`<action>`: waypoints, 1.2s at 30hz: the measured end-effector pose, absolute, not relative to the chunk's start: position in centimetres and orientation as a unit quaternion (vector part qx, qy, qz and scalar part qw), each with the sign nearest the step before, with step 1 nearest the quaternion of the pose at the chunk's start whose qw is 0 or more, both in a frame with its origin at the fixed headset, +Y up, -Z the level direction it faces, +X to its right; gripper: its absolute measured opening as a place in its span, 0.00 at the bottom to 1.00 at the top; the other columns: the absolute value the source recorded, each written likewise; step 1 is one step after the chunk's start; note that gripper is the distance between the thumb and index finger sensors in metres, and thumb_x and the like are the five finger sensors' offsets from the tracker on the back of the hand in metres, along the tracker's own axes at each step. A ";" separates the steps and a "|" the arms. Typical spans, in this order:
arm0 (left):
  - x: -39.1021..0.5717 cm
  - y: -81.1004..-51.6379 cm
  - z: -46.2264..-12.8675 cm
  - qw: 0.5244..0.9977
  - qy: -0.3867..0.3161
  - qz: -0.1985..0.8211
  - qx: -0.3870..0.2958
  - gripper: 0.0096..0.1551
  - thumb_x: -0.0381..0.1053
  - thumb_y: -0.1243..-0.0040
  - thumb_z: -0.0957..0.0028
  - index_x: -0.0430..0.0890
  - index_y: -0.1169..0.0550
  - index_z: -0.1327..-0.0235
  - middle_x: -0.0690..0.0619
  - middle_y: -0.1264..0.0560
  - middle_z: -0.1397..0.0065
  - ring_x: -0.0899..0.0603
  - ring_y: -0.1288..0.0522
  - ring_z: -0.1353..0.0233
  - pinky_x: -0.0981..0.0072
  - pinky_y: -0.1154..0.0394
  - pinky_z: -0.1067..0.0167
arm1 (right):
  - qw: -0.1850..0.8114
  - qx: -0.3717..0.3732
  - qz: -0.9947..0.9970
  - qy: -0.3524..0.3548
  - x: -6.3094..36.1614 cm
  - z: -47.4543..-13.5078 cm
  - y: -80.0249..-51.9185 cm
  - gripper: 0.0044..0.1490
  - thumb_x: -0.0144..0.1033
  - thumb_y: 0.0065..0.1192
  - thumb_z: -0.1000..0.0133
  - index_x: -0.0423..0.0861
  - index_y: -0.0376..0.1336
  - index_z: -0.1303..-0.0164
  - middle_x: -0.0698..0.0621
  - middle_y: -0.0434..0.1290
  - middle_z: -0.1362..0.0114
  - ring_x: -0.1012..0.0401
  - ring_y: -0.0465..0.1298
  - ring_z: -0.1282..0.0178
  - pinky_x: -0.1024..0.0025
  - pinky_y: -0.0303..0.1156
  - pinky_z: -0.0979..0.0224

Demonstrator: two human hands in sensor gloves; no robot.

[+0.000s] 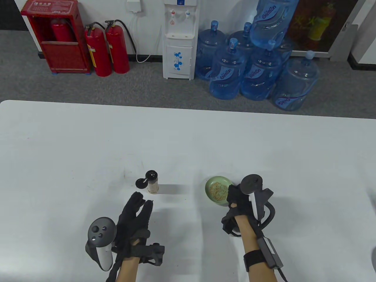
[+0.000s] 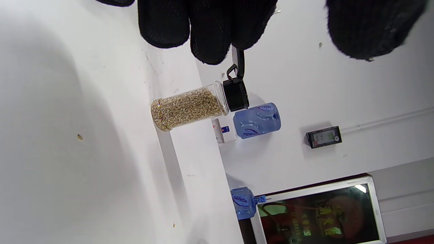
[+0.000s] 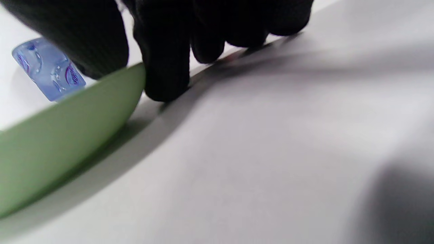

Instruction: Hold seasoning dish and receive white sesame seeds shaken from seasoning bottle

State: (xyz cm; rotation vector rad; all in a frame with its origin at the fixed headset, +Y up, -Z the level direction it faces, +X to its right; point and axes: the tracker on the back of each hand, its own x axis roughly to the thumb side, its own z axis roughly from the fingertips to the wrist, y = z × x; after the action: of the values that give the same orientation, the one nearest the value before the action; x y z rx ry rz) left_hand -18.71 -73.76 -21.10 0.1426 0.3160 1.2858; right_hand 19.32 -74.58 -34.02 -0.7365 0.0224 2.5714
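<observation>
The small round green ceramic dish [image 1: 212,183], holding some sesame, sat on the white tabletop [image 1: 58,147], gripped at its 4 o'clock rim by the right hand [image 1: 235,197]. The clear seasoning bottle [image 1: 152,182], lid flipped open, stood untouched at 12 o'clock of the spread, empty left hand [image 1: 135,217]; it was best grasped low on the glass.

We see bright, even light in the table view, with the white counter [image 1: 188,141] close to washed out. The seasoning bottle [image 1: 152,182] throws a soft shadow to its right, so light comes from the left. Straight lines bow near the edges of this view. In the left wrist view the bottle is sharp while the gloved fingers [image 2: 210,30] are blurred. The right wrist view is soft throughout: the green seasoning dish [image 3: 61,135] is smeared, with broad grey shadows across the counter
</observation>
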 end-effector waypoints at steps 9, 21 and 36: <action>-18.7 -73.3 -21.0 0.805 0.142 0.570 0.079 0.47 0.74 0.37 0.55 0.52 0.31 0.24 0.52 0.31 0.23 0.34 0.34 0.21 0.32 0.46 0.23 | 0.332 -0.208 0.920 0.002 22.0 -30.0 -72.8 0.41 0.63 0.63 0.48 0.47 0.66 0.33 0.49 0.55 0.18 0.46 0.58 0.20 0.50 0.58 0.20; -19.0 -72.9 -20.6 0.892 0.164 0.409 0.098 0.51 0.74 0.36 0.56 0.51 0.34 0.23 0.50 0.36 0.20 0.32 0.38 0.20 0.31 0.47 0.24 | 0.311 -0.178 0.932 -0.050 24.2 -24.2 -72.5 0.48 0.67 0.64 0.49 0.46 0.60 0.28 0.48 0.50 0.17 0.45 0.55 0.18 0.47 0.55 0.18; -18.9 -72.7 -21.0 0.959 0.167 0.217 0.075 0.54 0.75 0.36 0.57 0.51 0.37 0.21 0.49 0.40 0.17 0.32 0.42 0.17 0.30 0.49 0.23 | 0.252 -0.168 0.948 -0.099 24.1 -24.1 -72.4 0.49 0.69 0.63 0.50 0.48 0.60 0.28 0.49 0.51 0.17 0.47 0.56 0.18 0.47 0.55 0.18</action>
State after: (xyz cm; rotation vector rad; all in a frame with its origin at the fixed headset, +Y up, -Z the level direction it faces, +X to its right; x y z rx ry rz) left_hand -18.94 -72.70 -21.03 0.1525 0.3396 0.4405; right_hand 24.11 -72.37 -24.06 -0.4568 -0.2683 2.5772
